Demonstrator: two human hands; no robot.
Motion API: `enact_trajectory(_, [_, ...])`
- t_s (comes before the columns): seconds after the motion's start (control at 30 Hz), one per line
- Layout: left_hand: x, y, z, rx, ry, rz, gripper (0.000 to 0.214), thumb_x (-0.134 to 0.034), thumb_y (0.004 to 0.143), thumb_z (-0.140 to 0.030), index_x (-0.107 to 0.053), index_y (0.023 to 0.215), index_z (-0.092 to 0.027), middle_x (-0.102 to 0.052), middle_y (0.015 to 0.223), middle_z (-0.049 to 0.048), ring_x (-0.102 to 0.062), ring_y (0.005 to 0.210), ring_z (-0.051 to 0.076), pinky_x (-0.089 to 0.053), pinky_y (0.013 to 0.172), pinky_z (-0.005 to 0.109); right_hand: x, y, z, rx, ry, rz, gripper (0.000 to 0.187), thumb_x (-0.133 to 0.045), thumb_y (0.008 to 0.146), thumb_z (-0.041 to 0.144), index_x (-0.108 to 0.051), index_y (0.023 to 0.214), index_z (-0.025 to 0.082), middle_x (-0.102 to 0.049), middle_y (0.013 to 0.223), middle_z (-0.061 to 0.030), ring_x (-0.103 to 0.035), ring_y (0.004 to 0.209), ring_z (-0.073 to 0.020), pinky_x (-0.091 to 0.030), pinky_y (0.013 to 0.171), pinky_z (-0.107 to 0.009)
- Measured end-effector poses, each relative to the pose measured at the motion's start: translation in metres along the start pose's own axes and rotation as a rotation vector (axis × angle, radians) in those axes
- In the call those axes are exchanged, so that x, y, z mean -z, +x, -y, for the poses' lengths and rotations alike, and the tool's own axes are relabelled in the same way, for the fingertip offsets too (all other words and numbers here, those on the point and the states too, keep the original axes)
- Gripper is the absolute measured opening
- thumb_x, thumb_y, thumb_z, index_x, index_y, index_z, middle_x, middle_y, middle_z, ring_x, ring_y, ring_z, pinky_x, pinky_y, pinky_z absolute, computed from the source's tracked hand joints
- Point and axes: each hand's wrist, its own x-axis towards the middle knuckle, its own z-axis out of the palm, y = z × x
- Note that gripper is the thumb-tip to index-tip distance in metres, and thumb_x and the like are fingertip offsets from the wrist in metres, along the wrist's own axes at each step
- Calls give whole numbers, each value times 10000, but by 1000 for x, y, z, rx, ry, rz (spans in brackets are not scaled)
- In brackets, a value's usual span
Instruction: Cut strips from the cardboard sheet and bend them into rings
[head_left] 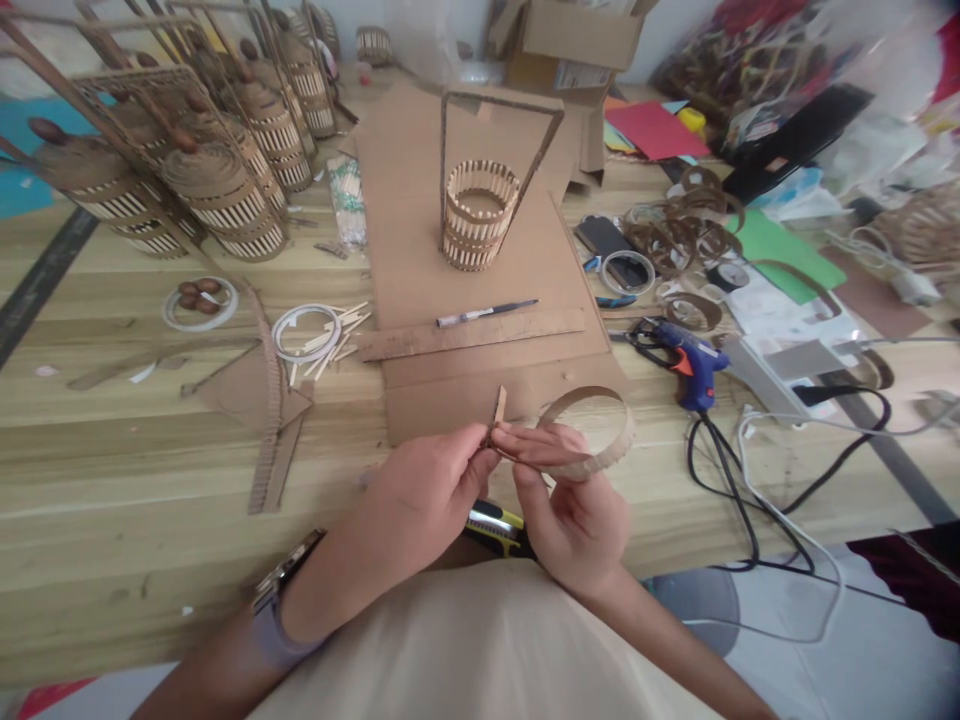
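My left hand [442,480] is closed, thumb and fingers pinching the end of a curled cardboard strip [619,455]. My right hand [574,510] is closed round the same strip, which loops out beyond its fingers. The strip's short free end points up and away between my hands. Just under them lies a yellow and black utility knife [495,525], partly hidden. Farther off, a small slatted basket [480,215] with a tall cardboard handle stands upright on a cardboard sheet [409,240]. A pen [487,313] rests by a flat cardboard strip [472,335].
At the right are a blue glue gun [697,370] with cables, a phone [606,238] and several curled cardboard rings [675,235]. Finished lidded baskets [225,200] crowd the back left. Nearer lie a tape roll [306,333], small sticks [337,350] and a ridged cardboard strip [268,430].
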Motion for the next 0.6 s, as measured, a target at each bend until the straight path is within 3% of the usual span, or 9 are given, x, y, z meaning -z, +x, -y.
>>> enact_trajectory(0.17, [-1,-1,-2,30,61,-9,318,-330,999,-315,-444,718,-216,-595,647,-4,-541,569,139,-359,555,248,1,2,1,33,-146,19,243,-635,887,112,-631,1102,225,-775,1072,-87,-727,1030,-229,-549,934,-410])
enact_trajectory(0.33, [-2,-3,-4,-10,28,-28,317,-330,994,-292,-420,698,-221,-531,597,-23,-492,527,128,-321,536,252,1,-4,-1,4,-161,21,291,-612,901,116,-641,1153,259,-780,1064,-48,-735,1003,-228,-540,931,-423])
enact_trajectory(0.6, [0,-3,4,-57,-71,0,288,-348,985,-269,-419,711,-219,-490,582,-50,-462,519,113,-314,533,242,-1,-13,-3,-261,54,-28,218,-575,948,172,-681,1113,269,-774,1032,-35,-728,971,-196,-592,852,-358])
